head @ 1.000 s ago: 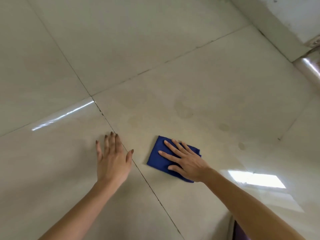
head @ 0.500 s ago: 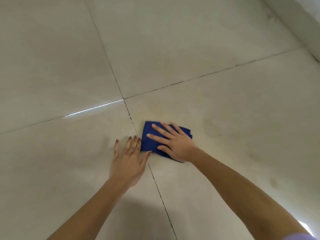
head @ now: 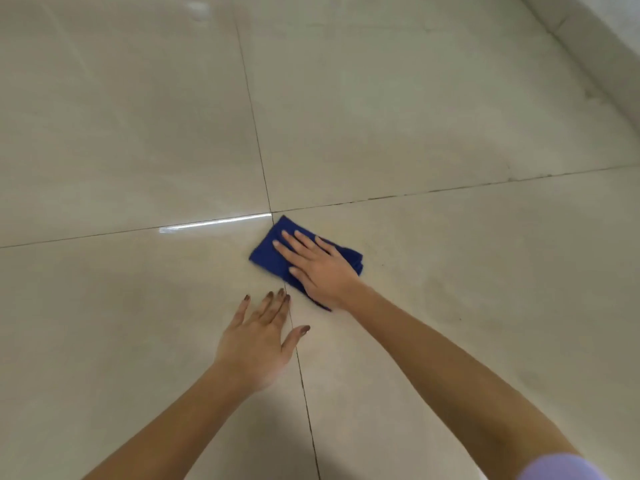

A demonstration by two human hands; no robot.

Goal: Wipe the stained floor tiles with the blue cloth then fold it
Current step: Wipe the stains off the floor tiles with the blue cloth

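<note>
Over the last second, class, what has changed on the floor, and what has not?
The right hand, pressing flat, slid the blue cloth leftward and away, up to the grout crossing. Nothing was gripped or released. The left hand stays flat on the tiles.

— What's the floor (head: pixel 450 116) like on your feed?
— I see glossy beige tiles, with dark grout lines (head: pixel 258 140) crossing mid-frame and a bright streak of glare (head: pixel 214 223) along one seam.
— Anything lying on it?
— A folded blue cloth (head: pixel 268 252) lies flat just this side of the crossing, straddling the near seam. My left grip (head: pixel 258 344) rests flat near it, thumb over that seam.
</note>
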